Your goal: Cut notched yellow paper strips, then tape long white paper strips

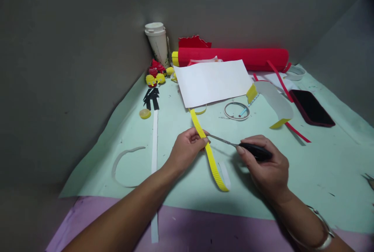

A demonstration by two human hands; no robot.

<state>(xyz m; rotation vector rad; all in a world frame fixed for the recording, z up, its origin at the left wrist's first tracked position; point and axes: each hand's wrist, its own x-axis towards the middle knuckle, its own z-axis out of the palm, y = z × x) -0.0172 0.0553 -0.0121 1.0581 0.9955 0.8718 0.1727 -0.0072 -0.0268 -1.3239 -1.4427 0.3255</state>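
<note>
A yellow corrugated paper strip [214,168] slants across the middle, pinched near its centre between the thumb and fingers of my left hand [187,147]. My right hand [267,166] is wrapped round the black handle of scissors [255,152]. The thin metal blades point left, and their tip reaches the strip beside my left fingertips. Whether the blades touch the strip cannot be told. A narrow white strip [224,176] lies just behind the yellow strip's lower end.
A long white strip [154,139] and black pieces [152,98] lie left. Behind are a white sheet [214,84], a red roll [233,57], a cup [157,45] and small red-yellow figures [156,73]. A phone [312,108] and red strips [298,132] lie right.
</note>
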